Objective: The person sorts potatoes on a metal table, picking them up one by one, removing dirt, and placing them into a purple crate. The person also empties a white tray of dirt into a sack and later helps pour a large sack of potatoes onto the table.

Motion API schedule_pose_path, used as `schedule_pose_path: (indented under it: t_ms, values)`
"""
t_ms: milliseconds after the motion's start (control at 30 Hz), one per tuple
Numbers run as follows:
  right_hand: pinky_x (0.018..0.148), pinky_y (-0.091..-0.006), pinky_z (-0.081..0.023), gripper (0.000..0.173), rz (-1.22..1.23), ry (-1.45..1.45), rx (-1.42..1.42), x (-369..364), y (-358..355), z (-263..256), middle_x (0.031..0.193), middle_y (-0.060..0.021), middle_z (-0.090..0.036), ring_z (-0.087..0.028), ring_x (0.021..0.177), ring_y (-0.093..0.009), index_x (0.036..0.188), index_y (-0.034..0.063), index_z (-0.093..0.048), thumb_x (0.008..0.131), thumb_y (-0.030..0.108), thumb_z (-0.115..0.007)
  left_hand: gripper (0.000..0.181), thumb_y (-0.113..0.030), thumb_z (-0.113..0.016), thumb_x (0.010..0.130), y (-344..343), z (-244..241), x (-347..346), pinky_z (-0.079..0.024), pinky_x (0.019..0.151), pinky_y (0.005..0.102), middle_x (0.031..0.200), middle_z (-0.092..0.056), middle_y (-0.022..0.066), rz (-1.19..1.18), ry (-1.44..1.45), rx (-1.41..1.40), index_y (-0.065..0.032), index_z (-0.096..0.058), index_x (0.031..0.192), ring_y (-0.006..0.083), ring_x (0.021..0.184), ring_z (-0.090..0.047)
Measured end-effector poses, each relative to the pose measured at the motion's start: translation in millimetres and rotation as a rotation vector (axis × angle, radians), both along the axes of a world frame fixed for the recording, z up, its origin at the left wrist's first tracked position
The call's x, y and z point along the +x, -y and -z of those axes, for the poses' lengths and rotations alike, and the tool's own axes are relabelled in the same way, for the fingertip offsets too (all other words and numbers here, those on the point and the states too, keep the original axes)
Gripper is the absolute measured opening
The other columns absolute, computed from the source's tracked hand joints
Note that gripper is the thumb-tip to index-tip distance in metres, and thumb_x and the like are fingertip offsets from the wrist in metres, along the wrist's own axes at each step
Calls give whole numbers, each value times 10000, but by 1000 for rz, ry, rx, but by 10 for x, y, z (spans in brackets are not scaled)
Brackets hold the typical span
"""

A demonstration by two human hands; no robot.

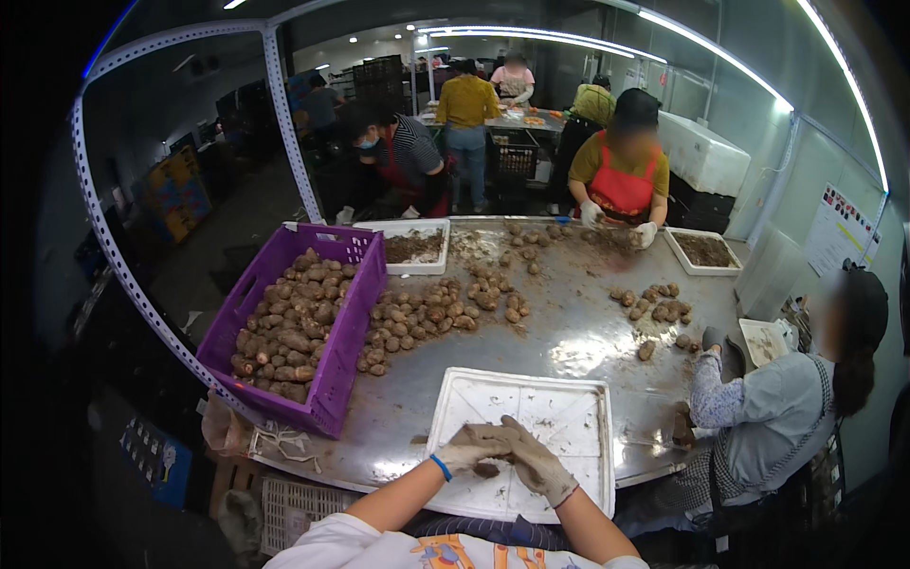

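Both my hands wear pale work gloves soiled brown and meet over a shallow white tray scattered with bits of root and dirt. My left hand has a blue band at the wrist; a small brown taro corm shows just below its palm, and which hand bears it is unclear. Against its fingers rest those of my right hand, angled up and to the left. Beyond the tray, many brown taro corms lie piled on the metal table. More corms fill a purple plastic crate at the left.
White trays of brown debris stand at the far left and far right of the table. A co-worker in a red apron handles corms opposite; another in a checked apron works at the right. A perforated metal post rises behind the crate.
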State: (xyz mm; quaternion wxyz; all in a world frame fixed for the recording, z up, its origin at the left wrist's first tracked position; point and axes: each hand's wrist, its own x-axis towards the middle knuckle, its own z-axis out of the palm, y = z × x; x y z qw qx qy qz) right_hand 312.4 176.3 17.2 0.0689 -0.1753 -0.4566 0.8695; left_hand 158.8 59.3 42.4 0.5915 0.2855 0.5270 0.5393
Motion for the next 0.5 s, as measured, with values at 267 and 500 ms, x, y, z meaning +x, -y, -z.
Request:
schedule_pose_path:
  t_ms: [267, 500]
  values:
    - [1170, -378, -223, 947, -3, -170, -161, 6, 152, -438, 1481, -185, -351, -295, 1413, -279, 1523, -48, -83, 903, 327, -693, 338, -142, -670, 911, -56, -134, 29, -539, 775, 278, 1020, -682, 84, 33, -692, 158, -7, -631, 1219, 150, 905, -643]
    - [1181, -378, -221, 952, 45, -149, -179, -4, 170, -598, 1460, -178, -367, -329, 1399, -281, 1525, -43, -77, 891, 277, -711, 443, -133, -687, 864, 27, -147, 191, -549, 819, 319, 1067, -655, 60, -112, 576, 136, -63, -570, 1285, 194, 905, -650]
